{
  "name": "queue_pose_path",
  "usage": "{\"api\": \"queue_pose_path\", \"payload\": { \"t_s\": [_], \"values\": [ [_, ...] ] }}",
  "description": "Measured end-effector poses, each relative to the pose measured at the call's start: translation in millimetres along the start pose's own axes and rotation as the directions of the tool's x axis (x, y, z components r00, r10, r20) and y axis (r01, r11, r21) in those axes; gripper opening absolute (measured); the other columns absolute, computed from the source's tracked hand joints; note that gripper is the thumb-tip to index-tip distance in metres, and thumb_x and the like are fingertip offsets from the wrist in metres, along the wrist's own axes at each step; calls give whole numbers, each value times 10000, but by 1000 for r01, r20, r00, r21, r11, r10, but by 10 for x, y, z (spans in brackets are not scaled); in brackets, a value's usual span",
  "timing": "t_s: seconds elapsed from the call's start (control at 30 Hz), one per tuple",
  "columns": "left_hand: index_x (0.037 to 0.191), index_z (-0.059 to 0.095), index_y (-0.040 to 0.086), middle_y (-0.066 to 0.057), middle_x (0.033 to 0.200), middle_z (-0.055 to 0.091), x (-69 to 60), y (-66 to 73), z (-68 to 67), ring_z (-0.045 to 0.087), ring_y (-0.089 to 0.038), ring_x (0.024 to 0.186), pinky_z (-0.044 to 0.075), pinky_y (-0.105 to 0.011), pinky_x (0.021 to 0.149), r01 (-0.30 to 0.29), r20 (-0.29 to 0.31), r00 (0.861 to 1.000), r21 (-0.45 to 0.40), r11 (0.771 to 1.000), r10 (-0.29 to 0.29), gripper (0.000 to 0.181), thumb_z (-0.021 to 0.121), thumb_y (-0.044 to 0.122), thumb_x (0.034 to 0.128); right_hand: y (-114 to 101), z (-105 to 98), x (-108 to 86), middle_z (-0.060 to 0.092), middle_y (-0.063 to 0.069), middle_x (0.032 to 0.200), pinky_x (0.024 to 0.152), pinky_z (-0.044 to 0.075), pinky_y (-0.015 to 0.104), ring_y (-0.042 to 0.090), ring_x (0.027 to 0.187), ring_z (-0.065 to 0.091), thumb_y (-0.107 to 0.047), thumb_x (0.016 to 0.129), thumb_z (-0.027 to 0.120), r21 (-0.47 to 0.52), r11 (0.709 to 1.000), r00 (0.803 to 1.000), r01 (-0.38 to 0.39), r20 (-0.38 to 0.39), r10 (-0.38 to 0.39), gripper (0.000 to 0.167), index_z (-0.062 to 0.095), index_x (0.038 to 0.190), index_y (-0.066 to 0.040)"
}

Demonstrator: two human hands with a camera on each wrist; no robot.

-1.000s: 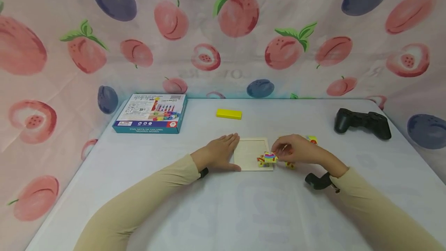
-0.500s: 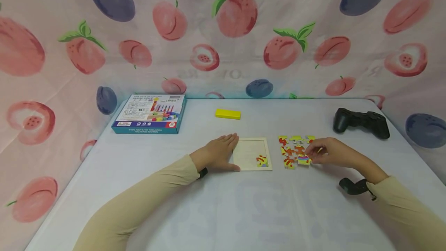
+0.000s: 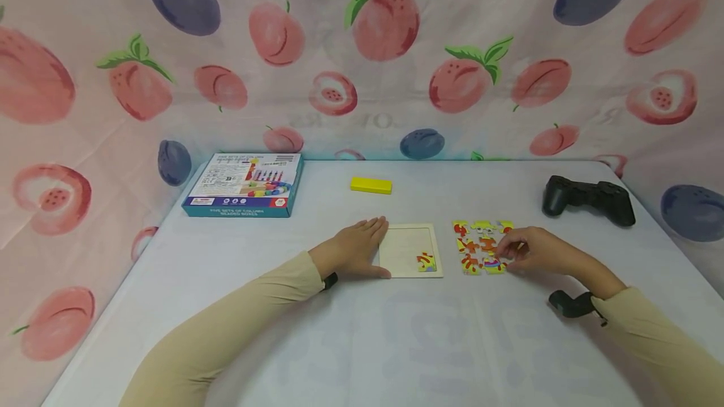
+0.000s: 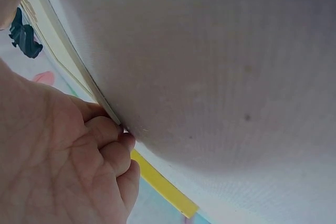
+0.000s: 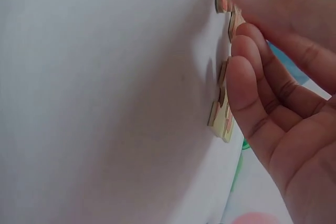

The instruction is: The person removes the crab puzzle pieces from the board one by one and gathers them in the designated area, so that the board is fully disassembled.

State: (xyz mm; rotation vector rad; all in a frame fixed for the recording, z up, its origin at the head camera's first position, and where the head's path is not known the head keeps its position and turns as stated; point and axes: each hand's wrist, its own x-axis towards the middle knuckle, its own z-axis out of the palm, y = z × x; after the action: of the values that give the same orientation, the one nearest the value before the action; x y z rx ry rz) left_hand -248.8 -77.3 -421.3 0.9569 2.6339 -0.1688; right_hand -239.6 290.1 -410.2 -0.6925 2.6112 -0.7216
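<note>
My left hand [image 3: 359, 247] lies on the table with its fingers and thumb against the left side of a square wooden puzzle tray [image 3: 398, 250]. In the left wrist view its fingertips touch the tray edge [image 4: 71, 51]. One yellow-and-red jigsaw piece [image 3: 426, 262] sits in the tray's lower right corner. Right of the tray, several colourful jigsaw pieces [image 3: 468, 245] lie in close rows. My right hand [image 3: 537, 250] is over their right side, partly covering them, beside a rainbow-patterned piece [image 3: 491, 265]. In the right wrist view its thumb and fingers are apart, with no piece visible between them.
A yellow block [image 3: 371, 185] lies behind the tray. At the back left is a teal-edged cardboard box [image 3: 243, 184], and at the back right a black game controller [image 3: 588, 198]. A fruit-printed cloth [image 3: 362, 80] hangs behind the white table [image 3: 384, 344].
My right hand has moved right from the tray, carrying the rainbow piece back among the other pieces. There the piece has been lowered and let go. My left hand stays in place.
</note>
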Motion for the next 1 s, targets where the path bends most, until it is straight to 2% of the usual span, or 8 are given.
{"api": "queue_pose_path", "payload": {
  "t_s": [0.23, 0.87, 0.93, 1.0],
  "values": [
    [1515, 71, 59, -85, 1596, 86, 10, -6, 6, 129, -205, 1473, 143, -339, 1208, 8, 3, 1000, 10, 1000, -8, 1035, 464, 719, 822, -10, 55, 4, 602, -13, 820, 621, 479, 182, 38, 716, 496, -184, 704, 815, 17, 1000, 999, 24, -27, -24, 287, 664, 913, -60],
    [1514, 73, 52, -91, 1595, 88, 4, -3, 4, 130, -210, 1473, 148, -341, 1208, -1, -2, 1000, 6, 1000, 1, 1038, 471, 715, 822, -78, 63, -9, 583, -11, 790, 605, 469, 182, 99, 721, 497, -199, 689, 828, -22, 998, 998, -53, -45, 52, 307, 649, 894, -56],
    [1513, 69, 49, -92, 1595, 84, -2, -3, 0, 126, -209, 1474, 147, -340, 1208, -3, -2, 1000, 7, 1000, 3, 1037, 466, 715, 824, -94, 39, -11, 579, -13, 793, 616, 472, 183, 94, 726, 498, -195, 685, 829, -35, 998, 997, -51, -58, 49, 311, 649, 899, -61],
    [1513, 69, 48, -94, 1594, 83, -11, -3, -8, 124, -208, 1474, 145, -339, 1209, -2, -2, 1000, 2, 1000, 2, 1035, 468, 711, 826, -123, 11, 6, 588, -4, 804, 635, 489, 196, 90, 725, 505, -182, 686, 827, -39, 999, 997, -16, -81, 13, 309, 652, 907, -55]
  ]
}}
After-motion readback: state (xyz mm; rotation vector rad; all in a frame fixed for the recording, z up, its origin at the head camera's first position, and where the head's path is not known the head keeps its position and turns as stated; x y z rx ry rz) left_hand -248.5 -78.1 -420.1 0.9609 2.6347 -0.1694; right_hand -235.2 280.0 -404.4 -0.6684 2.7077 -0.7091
